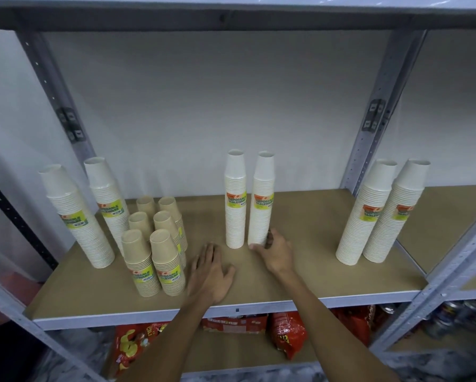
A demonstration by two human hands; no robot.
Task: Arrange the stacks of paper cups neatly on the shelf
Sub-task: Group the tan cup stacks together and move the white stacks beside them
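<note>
Two tall white cup stacks stand at the middle of the shelf: the left one and the right one. My right hand wraps the base of the right stack. My left hand lies flat on the shelf board, fingers spread, holding nothing, just left of these stacks. Two white stacks lean at the far left. Several short brown cup stacks cluster beside them. Two more white stacks stand at the right.
Grey metal uprights frame the shelf, with an upper shelf board overhead. On the shelf below lie red snack bags. Bare board shows between the middle stacks and the right pair.
</note>
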